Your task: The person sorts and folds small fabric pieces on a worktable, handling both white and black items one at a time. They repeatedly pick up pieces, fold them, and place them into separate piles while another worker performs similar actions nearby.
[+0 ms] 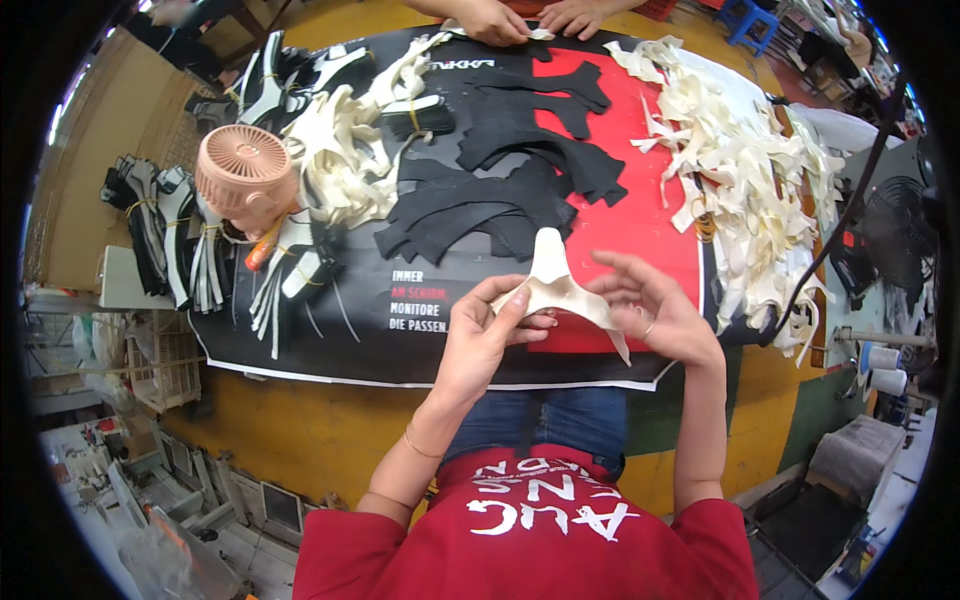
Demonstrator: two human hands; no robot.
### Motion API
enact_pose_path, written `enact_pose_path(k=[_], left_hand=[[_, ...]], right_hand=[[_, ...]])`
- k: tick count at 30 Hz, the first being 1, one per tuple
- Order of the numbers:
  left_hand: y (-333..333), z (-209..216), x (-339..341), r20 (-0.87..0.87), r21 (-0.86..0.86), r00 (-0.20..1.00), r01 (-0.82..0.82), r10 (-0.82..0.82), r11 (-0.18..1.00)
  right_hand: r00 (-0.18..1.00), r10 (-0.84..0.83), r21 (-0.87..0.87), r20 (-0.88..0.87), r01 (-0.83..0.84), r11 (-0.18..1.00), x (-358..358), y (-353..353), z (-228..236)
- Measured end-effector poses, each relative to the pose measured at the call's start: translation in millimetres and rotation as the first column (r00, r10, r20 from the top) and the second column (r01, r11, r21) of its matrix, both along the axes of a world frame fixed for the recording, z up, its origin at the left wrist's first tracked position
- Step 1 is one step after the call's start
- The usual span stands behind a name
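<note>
A cream, three-armed cut fabric piece [548, 278] is in front of me, over the near edge of the table. My left hand [490, 325] pinches its left side, thumb on top and fingers beneath. On the other side, my right hand [655, 308] has its fingers apart beside the piece's right arm; whether the fingertips touch it I cannot tell. Just beyond lie overlapping black fabric pieces [480, 205] of curved shape. To the right spreads a large heap of cream fabric pieces [730, 140]. Another cream heap [345, 160] lies to the left.
A pink fan [245, 172] stands at the left, by an orange-handled tool [262, 248]. Tied black-and-white bundles [175, 225] surround it. Across the table are another person's hands [530, 20]. A dark cable [850, 215] hangs at right. Thread spools [884, 370] sit lower right.
</note>
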State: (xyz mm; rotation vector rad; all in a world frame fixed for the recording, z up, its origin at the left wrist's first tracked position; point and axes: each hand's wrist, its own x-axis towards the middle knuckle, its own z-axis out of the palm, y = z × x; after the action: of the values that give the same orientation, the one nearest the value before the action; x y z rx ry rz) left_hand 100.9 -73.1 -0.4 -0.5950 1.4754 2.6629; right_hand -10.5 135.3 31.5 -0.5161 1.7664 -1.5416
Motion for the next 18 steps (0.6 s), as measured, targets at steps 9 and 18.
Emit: enact_pose_path(k=[9, 18], left_hand=[[48, -3, 0, -0.238, -0.403, 0.968, -0.030, -0.073, 0.915], [53, -5, 4, -0.224, -0.462, 0.972, -0.038, -0.075, 0.886]], right_hand=[[0.523, -0.178, -0.034, -0.834, 0.272, 0.962, 31, 21, -8], [0.495, -0.231, -0.126, -0.838, 0.236, 0.964, 43, 21, -24]])
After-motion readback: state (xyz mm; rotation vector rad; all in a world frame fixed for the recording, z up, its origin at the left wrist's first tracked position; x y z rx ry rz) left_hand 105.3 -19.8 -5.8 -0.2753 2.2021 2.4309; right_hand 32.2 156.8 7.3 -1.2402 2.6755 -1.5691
